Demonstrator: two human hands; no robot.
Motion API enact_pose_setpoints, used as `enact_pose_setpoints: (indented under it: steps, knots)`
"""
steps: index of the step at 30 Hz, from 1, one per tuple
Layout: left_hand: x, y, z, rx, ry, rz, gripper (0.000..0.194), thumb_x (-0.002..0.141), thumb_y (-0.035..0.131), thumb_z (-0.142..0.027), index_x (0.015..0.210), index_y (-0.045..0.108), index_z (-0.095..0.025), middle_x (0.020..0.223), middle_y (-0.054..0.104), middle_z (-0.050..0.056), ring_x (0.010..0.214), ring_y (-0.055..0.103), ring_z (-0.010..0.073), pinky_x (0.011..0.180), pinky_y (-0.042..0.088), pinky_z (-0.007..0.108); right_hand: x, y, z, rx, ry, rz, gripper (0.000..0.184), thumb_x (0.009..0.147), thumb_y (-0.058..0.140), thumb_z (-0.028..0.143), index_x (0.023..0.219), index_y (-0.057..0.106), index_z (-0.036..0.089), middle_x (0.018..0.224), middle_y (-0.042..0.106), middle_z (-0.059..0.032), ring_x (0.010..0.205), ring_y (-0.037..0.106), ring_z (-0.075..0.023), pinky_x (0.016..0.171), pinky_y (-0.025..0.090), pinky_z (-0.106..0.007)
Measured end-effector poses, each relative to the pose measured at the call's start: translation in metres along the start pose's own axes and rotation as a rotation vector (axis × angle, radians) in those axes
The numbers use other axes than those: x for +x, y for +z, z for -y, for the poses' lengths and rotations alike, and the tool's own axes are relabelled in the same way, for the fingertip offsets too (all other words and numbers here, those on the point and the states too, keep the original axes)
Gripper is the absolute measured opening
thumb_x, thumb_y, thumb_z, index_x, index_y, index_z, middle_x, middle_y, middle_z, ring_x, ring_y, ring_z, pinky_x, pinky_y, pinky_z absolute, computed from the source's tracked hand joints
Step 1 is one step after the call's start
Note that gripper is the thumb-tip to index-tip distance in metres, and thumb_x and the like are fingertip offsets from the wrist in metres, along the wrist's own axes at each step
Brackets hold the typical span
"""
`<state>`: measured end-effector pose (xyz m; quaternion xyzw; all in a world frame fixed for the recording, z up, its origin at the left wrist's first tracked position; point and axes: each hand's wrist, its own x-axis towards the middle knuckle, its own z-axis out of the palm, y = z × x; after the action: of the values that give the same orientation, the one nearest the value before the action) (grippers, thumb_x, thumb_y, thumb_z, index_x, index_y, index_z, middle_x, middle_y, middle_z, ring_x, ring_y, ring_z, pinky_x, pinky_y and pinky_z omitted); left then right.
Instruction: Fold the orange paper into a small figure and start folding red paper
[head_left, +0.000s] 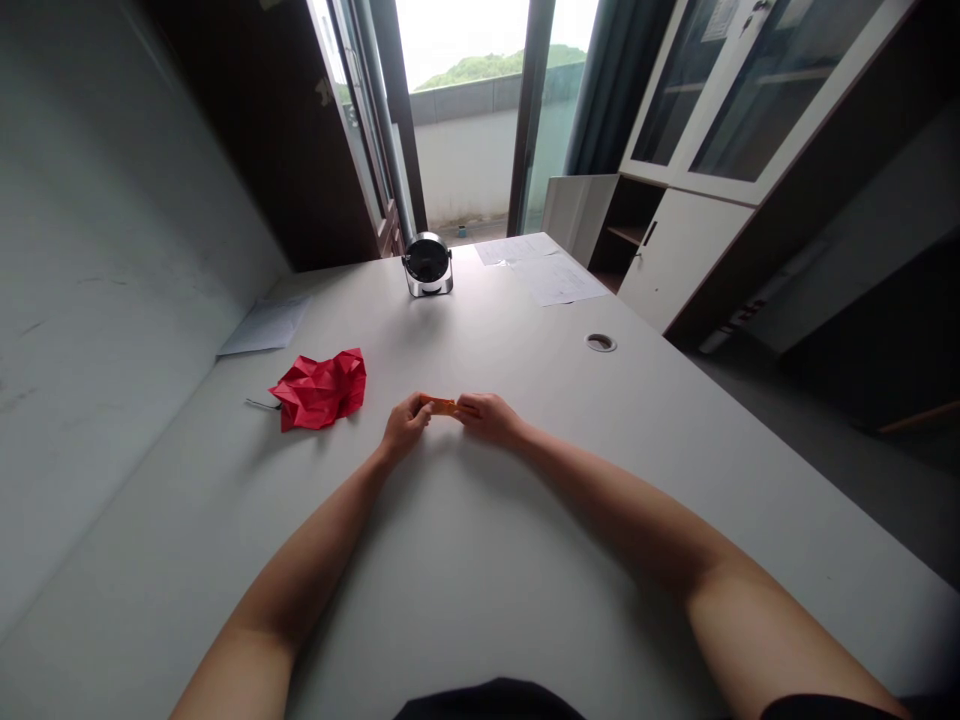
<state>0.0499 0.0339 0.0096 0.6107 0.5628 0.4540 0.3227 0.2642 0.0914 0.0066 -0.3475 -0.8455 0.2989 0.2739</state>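
Both hands meet over the middle of the white table, with a narrow orange strip (pixel 442 406) stretched between them. I cannot make out exactly what kind of thing it is; its ends are hidden in the fingers. My left hand (pixel 407 422) pinches its left end, thumb towards me. The fingers of my right hand (pixel 487 416) are closed around the right end. To the left of my left hand lies a creased red sheet (pixel 319 390), standing up in folds. A thin dark piece (pixel 262 405) sticks out from under its left edge.
A round black device in a silver stand (pixel 427 264) is near the table's far edge. White papers (pixel 562 277) lie at the back right, beyond a round cable hole (pixel 601 343). Another paper (pixel 264 325) lies by the left wall. A cabinet (pixel 686 250) stands at the right.
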Motion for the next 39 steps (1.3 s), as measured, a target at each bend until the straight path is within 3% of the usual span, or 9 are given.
enact_pose_setpoints:
  steps: [39]
  knots:
    - [0.0001, -0.0001, 0.0017, 0.035, 0.026, 0.007, 0.026, 0.091, 0.054, -0.037, 0.096, 0.07, -0.018, 0.067, 0.06, 0.0, 0.063, 0.055, 0.0145, 0.063, 0.043, 0.025, -0.0013, -0.0034, 0.0041, 0.002, -0.016, 0.008, 0.018, 0.087, 0.057, 0.034, 0.077, 0.059, 0.02, 0.069, 0.055, 0.002, 0.063, 0.042, -0.0106, 0.059, 0.028, -0.023]
